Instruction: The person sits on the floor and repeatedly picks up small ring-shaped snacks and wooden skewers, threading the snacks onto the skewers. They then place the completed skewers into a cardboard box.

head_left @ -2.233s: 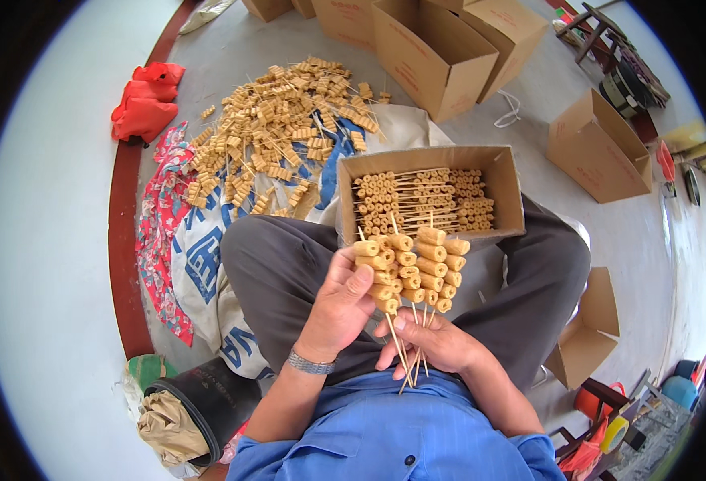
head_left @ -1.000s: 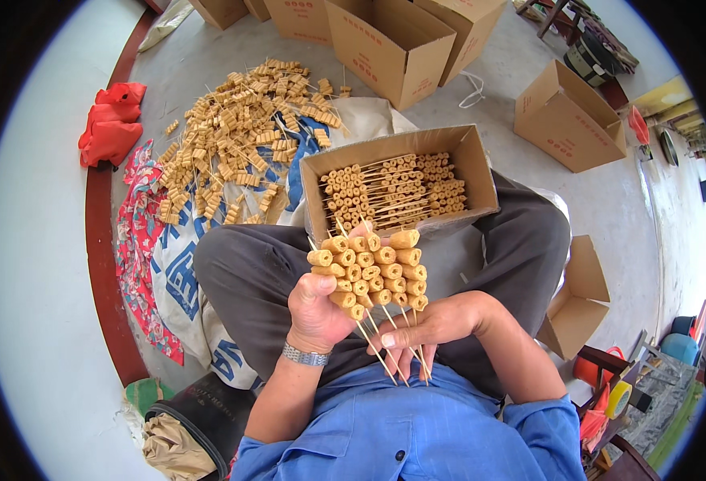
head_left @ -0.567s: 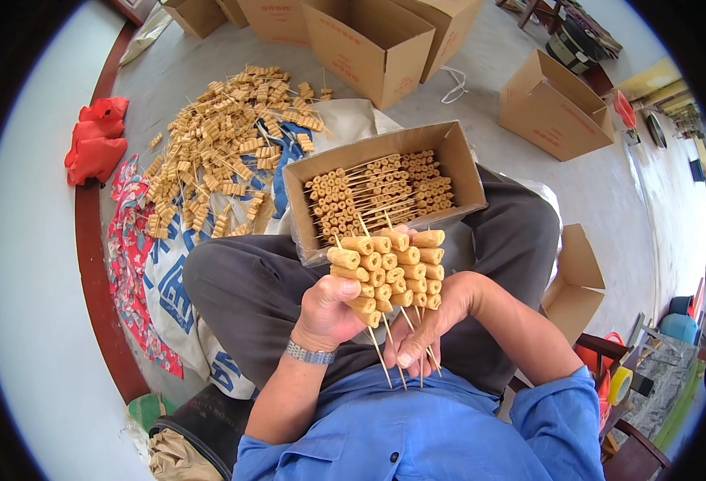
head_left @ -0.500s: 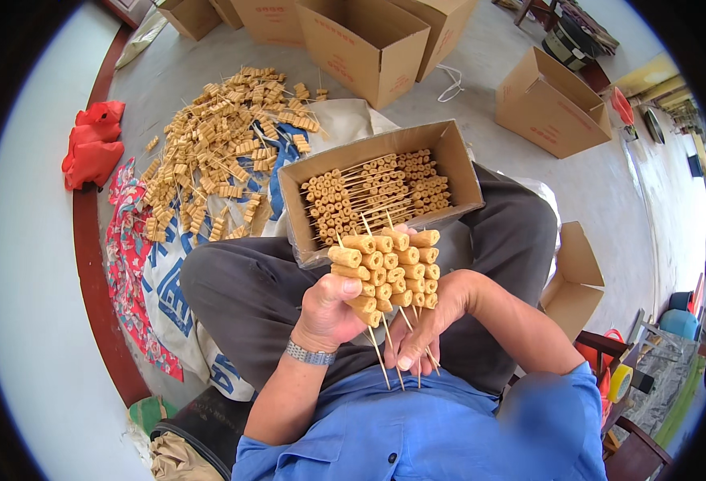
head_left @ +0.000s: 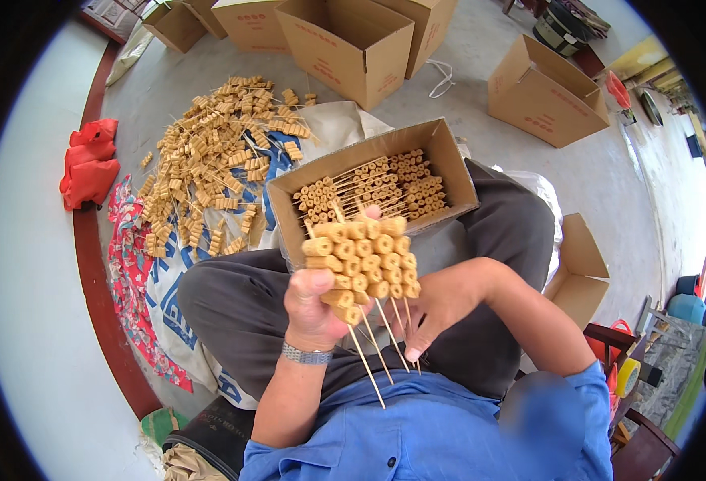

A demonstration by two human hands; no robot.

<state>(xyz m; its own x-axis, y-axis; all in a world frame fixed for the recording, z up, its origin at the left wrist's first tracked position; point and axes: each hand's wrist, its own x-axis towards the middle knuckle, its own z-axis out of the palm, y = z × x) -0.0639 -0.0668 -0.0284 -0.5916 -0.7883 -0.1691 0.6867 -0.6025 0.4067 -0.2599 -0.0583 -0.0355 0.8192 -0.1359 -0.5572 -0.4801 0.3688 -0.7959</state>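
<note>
My left hand (head_left: pixel 309 301) is closed round a bundle of skewers (head_left: pixel 361 260), held over my lap. Short, hollow tan rolls are packed in rows on them, and the bare stick ends fan out downward. Beside the bundle's lower right is my right hand (head_left: pixel 449 305), its thumb apart from the fingers near the stick ends. Some of its fingers are partly hidden behind the sticks. Just beyond the bundle, a cardboard box (head_left: pixel 459 172) stands between my knees. Inside it, more skewers of rolls (head_left: pixel 381 180) lie in packed rows, with sticks crossing the middle.
A loose heap of skewers (head_left: pixel 201 152) lies on white and blue sheeting (head_left: pixel 173 293) at the left. Open cardboard boxes (head_left: pixel 345 60) stand at the back, another box (head_left: pixel 541 100) at the far right. Red bags (head_left: pixel 88 164) sit by the left wall; a dark chair (head_left: pixel 609 341) is at the right.
The bundle has moved left with my left hand and turned slightly. My right hand has loosened from the stick ends, and its thumb has moved up away from them.
</note>
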